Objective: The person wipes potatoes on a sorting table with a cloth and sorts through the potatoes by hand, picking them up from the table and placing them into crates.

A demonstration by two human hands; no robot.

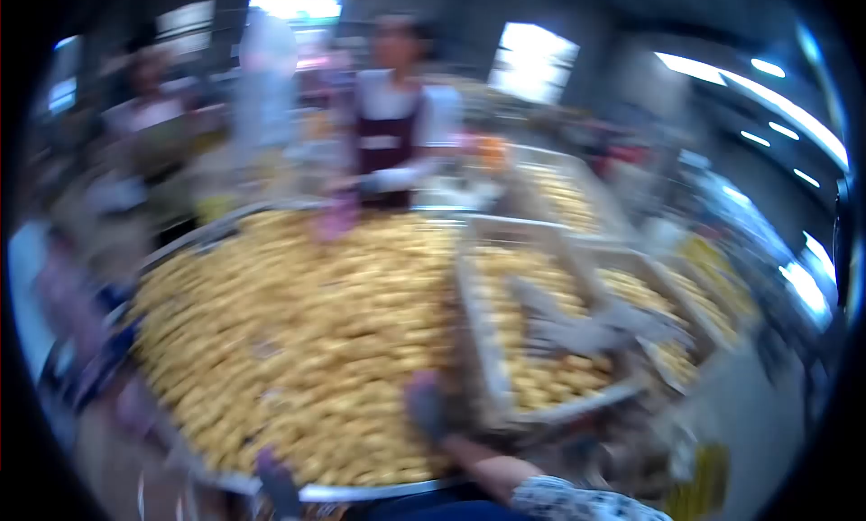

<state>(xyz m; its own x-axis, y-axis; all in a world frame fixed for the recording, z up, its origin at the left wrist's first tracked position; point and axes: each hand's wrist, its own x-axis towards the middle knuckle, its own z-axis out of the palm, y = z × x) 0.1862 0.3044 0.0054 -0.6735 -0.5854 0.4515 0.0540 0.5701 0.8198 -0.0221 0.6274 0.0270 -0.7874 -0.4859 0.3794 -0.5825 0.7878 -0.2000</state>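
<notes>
A broad table with a pale metal rim (361, 492) bears a thick layer of small yellow rounded pieces (307, 341), too blurred for me to name their kind. My left hand (276, 481), in a grey and purple glove, is at the near rim. Farther right, my right hand (425, 407), gloved alike, reaches over the pile's right edge, beside a crate. Motion smears the fingers of both hands, so I cannot make out whether they hold anything.
Pale crates (487, 331) of similar yellow pieces stand on the right, with a grey cloth-like item (577, 327) lying across two. A co-worker in a dark apron (386, 142) stands across the table. Another person (149, 115) is farther left, and a blurred sleeve (72, 295) shows at the left edge.
</notes>
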